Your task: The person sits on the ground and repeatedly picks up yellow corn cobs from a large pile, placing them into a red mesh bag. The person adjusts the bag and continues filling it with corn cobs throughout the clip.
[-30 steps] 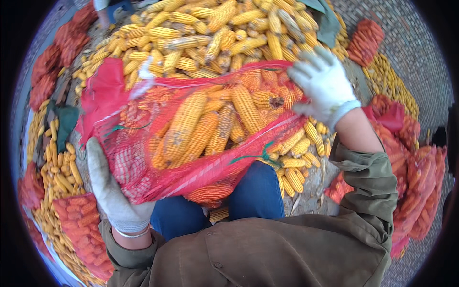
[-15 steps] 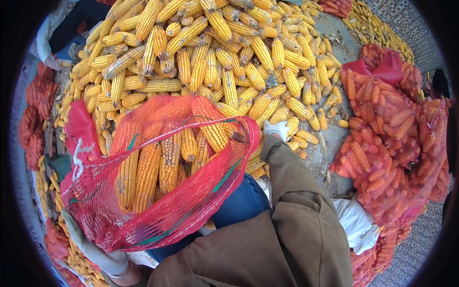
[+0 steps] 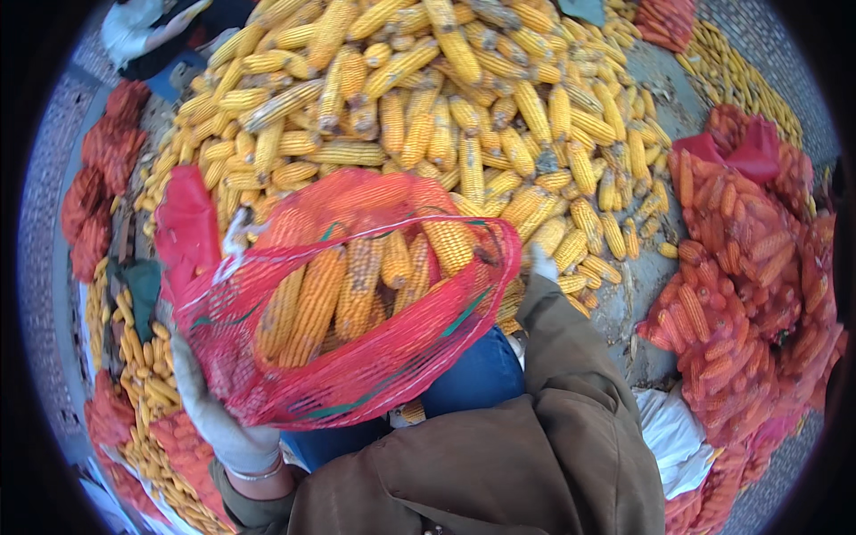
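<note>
A red mesh bag (image 3: pixel 357 397) lies tilted over my lap, its mouth gaping toward me with several yellow corn cobs (image 3: pixel 318 303) inside. My left hand (image 3: pixel 227 423), in a pale glove, closes on the bag's lower left side; some of its fingers are hidden by the mesh. Past the bag's right rim, my right hand (image 3: pixel 542 262), also gloved, reaches into the near edge of a large heap of corn cobs (image 3: pixel 428 116). Its fingers are blurred and partly covered, so any grip there is unclear.
Filled red mesh bags (image 3: pixel 713 303) crowd the right side, beside a white sack (image 3: pixel 669 437). More filled bags (image 3: pixel 107 160) and loose cobs (image 3: pixel 143 366) lie along the left. A person (image 3: pixel 147 40) sits at the far left, behind the heap.
In the picture, the heap and bags have shifted right. The bag and my left hand also sit higher. My right hand has moved slightly down beside the cobs and shows less of its fingers.
</note>
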The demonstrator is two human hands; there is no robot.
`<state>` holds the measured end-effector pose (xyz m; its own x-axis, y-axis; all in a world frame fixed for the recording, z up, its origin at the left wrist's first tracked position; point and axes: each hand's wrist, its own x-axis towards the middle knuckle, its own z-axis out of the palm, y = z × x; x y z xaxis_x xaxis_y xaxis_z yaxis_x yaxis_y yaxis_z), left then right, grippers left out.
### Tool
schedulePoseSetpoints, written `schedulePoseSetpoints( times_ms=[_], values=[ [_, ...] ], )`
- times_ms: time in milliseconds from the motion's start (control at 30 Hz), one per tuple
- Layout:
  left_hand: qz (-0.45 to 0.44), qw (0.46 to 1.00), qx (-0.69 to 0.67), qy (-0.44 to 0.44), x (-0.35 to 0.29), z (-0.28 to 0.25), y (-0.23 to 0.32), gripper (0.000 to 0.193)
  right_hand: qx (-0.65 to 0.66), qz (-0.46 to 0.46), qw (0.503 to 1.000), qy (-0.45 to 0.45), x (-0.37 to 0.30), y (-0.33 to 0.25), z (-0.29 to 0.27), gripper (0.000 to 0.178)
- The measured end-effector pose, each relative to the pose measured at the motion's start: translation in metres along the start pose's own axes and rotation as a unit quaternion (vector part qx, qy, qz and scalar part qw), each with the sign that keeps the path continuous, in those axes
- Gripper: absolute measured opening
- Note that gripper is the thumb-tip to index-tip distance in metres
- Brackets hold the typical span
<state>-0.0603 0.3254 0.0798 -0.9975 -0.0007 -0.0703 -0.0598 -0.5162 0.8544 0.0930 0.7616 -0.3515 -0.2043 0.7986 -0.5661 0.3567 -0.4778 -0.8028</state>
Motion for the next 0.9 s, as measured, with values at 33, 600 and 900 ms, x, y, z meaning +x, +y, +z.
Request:
schedulePoseSetpoints(
  times_ms=[33,600,900],
  values=[
    [-0.106,0.977,-0.126,-0.135,0.0,0.011,0.01,0.043,0.164,0.074,0.98,-0.081,-0.004,-0.007,-0.013,0.059],
    [-0.082,0.98,-0.067,-0.167,-0.018,0.022,0.051,0.051,-0.198,-0.479,0.741,-0.427,-0.354,-0.279,0.088,0.058],
    [0.434,0.603,0.653,-0.147,0.015,-0.104,0.124,0.084,-0.115,-0.617,0.764,-0.15,-0.289,-0.233,0.024,0.031]
  ],
)
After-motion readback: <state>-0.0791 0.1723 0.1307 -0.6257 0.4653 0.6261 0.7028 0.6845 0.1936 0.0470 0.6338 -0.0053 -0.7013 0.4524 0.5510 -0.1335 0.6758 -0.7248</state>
